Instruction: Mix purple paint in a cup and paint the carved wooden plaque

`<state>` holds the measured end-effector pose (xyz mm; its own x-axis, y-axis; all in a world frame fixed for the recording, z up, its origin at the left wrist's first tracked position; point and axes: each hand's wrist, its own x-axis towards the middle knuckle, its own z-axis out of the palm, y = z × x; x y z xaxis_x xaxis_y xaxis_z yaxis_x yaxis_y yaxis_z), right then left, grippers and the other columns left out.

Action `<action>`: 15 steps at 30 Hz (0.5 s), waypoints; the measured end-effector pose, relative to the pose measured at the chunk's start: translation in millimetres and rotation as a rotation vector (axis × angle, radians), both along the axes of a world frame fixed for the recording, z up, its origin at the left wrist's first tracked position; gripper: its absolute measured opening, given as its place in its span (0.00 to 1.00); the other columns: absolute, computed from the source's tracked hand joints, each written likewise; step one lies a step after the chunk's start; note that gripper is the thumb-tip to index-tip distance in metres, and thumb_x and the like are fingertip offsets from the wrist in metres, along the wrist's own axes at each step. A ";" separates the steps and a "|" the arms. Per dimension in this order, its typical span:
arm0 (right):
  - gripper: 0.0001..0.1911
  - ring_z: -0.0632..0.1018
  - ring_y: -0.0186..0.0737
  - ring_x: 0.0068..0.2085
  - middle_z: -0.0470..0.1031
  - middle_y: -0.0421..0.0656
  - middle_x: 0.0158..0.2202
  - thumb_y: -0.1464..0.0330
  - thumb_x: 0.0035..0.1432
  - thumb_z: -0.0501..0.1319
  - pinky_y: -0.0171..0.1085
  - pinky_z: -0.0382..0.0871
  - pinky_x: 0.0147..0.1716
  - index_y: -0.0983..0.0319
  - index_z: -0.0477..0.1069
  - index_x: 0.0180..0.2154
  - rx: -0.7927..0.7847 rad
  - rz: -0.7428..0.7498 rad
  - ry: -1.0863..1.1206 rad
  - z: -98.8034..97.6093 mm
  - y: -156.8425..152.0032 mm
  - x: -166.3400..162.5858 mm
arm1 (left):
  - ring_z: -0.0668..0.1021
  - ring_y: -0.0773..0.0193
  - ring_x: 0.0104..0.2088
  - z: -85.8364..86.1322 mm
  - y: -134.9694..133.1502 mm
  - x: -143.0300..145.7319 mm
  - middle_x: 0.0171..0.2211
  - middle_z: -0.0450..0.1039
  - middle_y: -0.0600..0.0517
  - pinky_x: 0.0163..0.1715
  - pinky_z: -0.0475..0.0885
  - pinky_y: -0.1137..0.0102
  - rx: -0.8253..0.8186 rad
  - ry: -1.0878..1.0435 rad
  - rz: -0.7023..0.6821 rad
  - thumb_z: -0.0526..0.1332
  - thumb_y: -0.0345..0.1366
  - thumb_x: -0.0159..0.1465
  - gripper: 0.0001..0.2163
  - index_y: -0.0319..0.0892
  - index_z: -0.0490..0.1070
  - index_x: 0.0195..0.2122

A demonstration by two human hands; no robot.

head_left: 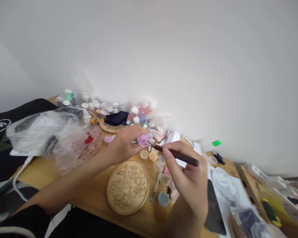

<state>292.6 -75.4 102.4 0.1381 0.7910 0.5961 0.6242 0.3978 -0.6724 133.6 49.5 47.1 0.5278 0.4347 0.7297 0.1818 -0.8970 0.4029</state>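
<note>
My left hand (127,140) is closed around a small clear cup (144,139) with purple stuff inside, tilted toward me. In my right hand (188,178) is a thin tool with a dark brown handle (182,156), held like a pen. Its slim metal tip reaches the cup's mouth; whether it touches the purple stuff I cannot tell. Below my hands lies a round wooden plaque (128,187) with a flower pattern outlined in gold. Several small cups of colour stand between plaque and right hand, among them a blue cup (163,199) and a cream cup (144,154).
Clear plastic bags (47,129) cover the table's left side. Bags of small jars (139,114) line the wall. On the right lie a dark phone (215,208) and a paper with a grey round print (225,183). A tweezer-like metal tool (155,190) lies beside the plaque.
</note>
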 end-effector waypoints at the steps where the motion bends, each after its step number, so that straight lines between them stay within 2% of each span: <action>1: 0.06 0.76 0.26 0.32 0.75 0.35 0.30 0.74 0.62 0.61 0.26 0.71 0.33 0.58 0.75 0.37 0.007 -0.009 0.000 -0.2 -1.0 0.2 | 0.81 0.62 0.44 1.2 -1.1 -0.1 0.42 0.79 0.49 0.45 0.76 0.67 0.019 -0.004 0.007 0.61 0.35 0.67 0.07 0.41 0.70 0.45; 6: 0.05 0.76 0.26 0.29 0.75 0.34 0.30 0.74 0.62 0.61 0.26 0.70 0.28 0.58 0.75 0.37 -0.011 0.005 0.013 -1.8 -3.9 -0.7 | 0.80 0.62 0.43 1.8 -5.1 0.2 0.41 0.79 0.49 0.45 0.76 0.67 0.063 -0.015 0.050 0.61 0.32 0.66 0.07 0.41 0.70 0.45; 9: 0.05 0.77 0.27 0.30 0.76 0.35 0.30 0.73 0.62 0.62 0.27 0.72 0.30 0.58 0.75 0.37 -0.001 -0.021 -0.005 -1.3 -4.0 -1.4 | 0.80 0.61 0.43 -0.6 -5.5 0.2 0.41 0.79 0.49 0.44 0.76 0.67 0.068 -0.029 0.062 0.61 0.33 0.66 0.07 0.41 0.70 0.45; 13: 0.05 0.77 0.27 0.29 0.76 0.35 0.30 0.74 0.62 0.62 0.26 0.72 0.28 0.58 0.75 0.36 -0.025 0.001 0.000 -1.6 -1.9 -1.0 | 0.80 0.60 0.42 -2.0 -5.5 -0.3 0.40 0.79 0.50 0.42 0.76 0.67 0.060 -0.029 0.077 0.62 0.33 0.66 0.07 0.42 0.70 0.45; 15: 0.06 0.77 0.27 0.31 0.77 0.35 0.31 0.74 0.61 0.62 0.26 0.73 0.30 0.58 0.75 0.38 -0.022 0.001 -0.007 -2.4 -0.9 -1.0 | 0.80 0.61 0.42 -2.1 -5.6 -0.7 0.40 0.79 0.50 0.42 0.76 0.67 0.060 -0.023 0.088 0.61 0.33 0.66 0.06 0.42 0.70 0.44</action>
<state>291.5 -76.4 100.0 0.1335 0.8040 0.5794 0.6285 0.3834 -0.6768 132.9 43.9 45.0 0.4721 0.4335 0.7676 0.2518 -0.9008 0.3538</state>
